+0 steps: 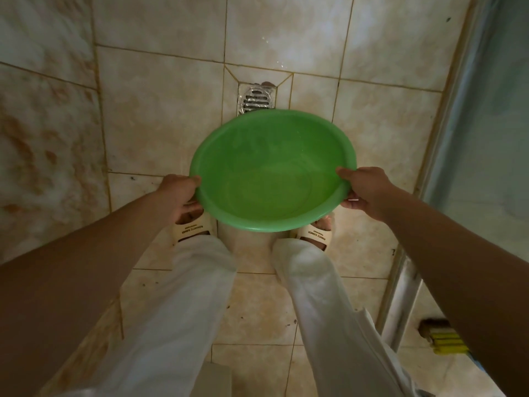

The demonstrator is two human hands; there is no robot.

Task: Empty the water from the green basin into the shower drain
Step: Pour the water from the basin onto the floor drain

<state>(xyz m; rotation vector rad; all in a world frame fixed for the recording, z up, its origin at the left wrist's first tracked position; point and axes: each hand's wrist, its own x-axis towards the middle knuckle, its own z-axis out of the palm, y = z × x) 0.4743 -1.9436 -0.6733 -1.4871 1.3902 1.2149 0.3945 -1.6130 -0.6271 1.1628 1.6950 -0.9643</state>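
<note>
Both hands, left hand [179, 193] & right hand [365, 190], clamp the round green plastic basin [272, 173] by its rim, above the floor, near the metal drain grate [256, 101]. Water level's hard to see, maybe shallow. Next: tip fwd.

basin [272, 156] green | floor tiles [160, 110] beige, marbled | drain [256, 101] silver | trousers [197, 282] white

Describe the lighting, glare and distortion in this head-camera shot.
Head view: dim, warm light with dark corners; bright glare on the metal drain cover; wide-angle bending curves the tile lines and stretches the forearms; the green basin, gripped by the left hand and right hand, is sharp, with a soft sheen inside.
</note>
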